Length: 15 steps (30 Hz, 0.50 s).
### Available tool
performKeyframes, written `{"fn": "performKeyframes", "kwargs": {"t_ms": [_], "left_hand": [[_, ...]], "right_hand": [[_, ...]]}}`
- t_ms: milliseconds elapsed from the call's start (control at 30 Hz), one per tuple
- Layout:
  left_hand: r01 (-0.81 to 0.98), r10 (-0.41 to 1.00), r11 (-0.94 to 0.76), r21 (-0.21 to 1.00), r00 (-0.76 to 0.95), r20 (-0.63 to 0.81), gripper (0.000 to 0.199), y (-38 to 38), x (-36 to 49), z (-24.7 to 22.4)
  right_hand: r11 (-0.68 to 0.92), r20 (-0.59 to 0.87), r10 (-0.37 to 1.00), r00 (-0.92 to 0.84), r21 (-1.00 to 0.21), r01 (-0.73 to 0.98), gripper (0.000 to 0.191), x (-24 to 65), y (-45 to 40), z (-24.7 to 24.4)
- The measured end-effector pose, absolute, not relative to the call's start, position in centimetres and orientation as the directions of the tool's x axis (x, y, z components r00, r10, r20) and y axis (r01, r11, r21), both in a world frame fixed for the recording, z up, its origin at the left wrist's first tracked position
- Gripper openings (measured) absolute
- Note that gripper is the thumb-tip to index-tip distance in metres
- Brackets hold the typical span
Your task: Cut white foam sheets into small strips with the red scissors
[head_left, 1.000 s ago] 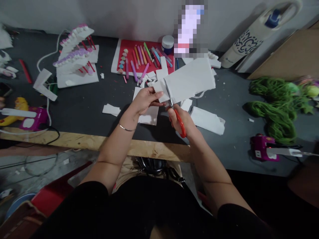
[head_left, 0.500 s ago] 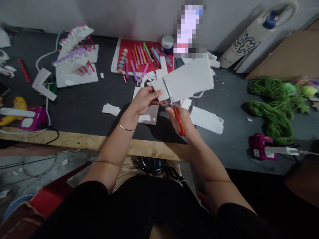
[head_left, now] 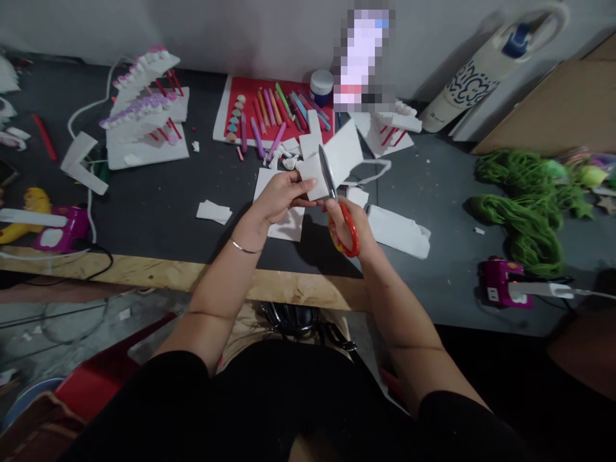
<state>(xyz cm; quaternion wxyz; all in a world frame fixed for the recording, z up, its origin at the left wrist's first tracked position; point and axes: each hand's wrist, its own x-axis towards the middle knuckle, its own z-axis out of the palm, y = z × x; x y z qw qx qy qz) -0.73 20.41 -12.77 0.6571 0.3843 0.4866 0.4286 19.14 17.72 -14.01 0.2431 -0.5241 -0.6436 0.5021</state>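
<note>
Pinched between the thumb and fingers of my left hand (head_left: 282, 197) is a small piece of white board (head_left: 310, 172). My right hand (head_left: 362, 226) grips scissors (head_left: 352, 232) with red and yellow handles. Their blades look nearly closed and lie along the right edge of the small piece. Just behind the blades, a larger white board (head_left: 347, 151) leans at a tilt, apart from my fingers. Under my left wrist lies a flat white sheet (head_left: 289, 226). To the right of my right hand rest white strips (head_left: 399, 232).
Crayons and markers (head_left: 269, 109) cover a red sheet at the back, beside a small jar (head_left: 321, 83). White tiered models stand left (head_left: 144, 125) and right (head_left: 397, 122). A tall bottle (head_left: 474, 77) leans by the wall. Green yarn (head_left: 524, 205) and a purple power adapter (head_left: 503, 282) lie right.
The larger board has come away from the small piece and dropped back and down, uncovering the right-hand model. The scissors have tilted slightly; my left hand still holds the small piece.
</note>
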Motion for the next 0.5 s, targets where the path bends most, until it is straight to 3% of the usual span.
{"fn": "performKeyframes", "kwargs": {"t_ms": [100,267,500], "left_hand": [[-0.194,0.936,0.332,0.923,0.186,-0.298,0.041,20.4,-0.9,-12.9],[-0.222,0.936,0.321,0.92,0.221,-0.273,0.037,20.4,-1.4,-13.2],[-0.177,0.941,0.306,0.936,0.209,-0.268,0.041,20.6,-1.7,-13.1]], "right_hand": [[-0.121,-0.182,0.948,-0.262,-0.965,0.232,0.073,19.0,18.0,-14.2],[-0.009,0.004,0.987,-0.159,-0.997,-0.083,0.066,18.7,18.9,-15.7],[-0.046,-0.022,0.987,-0.162,-0.988,-0.15,0.064,18.7,19.6,-17.3]]}}
